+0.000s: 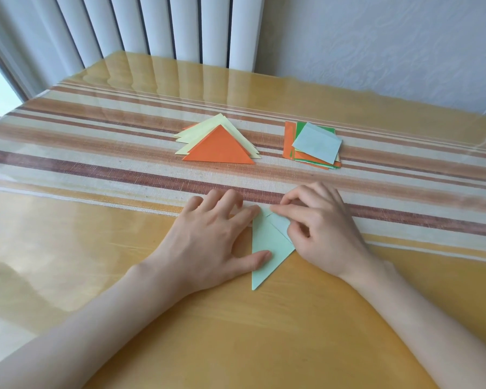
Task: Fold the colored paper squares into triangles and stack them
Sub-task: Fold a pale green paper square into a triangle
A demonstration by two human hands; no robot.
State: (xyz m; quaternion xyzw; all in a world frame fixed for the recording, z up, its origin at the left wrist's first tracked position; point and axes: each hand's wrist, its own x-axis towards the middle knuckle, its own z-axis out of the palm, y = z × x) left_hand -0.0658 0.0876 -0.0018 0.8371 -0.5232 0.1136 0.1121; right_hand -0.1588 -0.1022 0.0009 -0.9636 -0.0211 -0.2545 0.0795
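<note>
A glossy yellow counter with a striped cloth stands before a white radiator. The pale green paper lies between the hands: the left hand presses it flat and the right hand pinches its top edge. Folded triangles and unfolded squares sit beyond.

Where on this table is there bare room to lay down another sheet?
A bare strip lies between the stack of triangles and the pile of squares. The table is also bare left of the triangles and right of the squares. It is crowded around the pale green paper, pressed by the left hand and pinched by the right hand.
</note>
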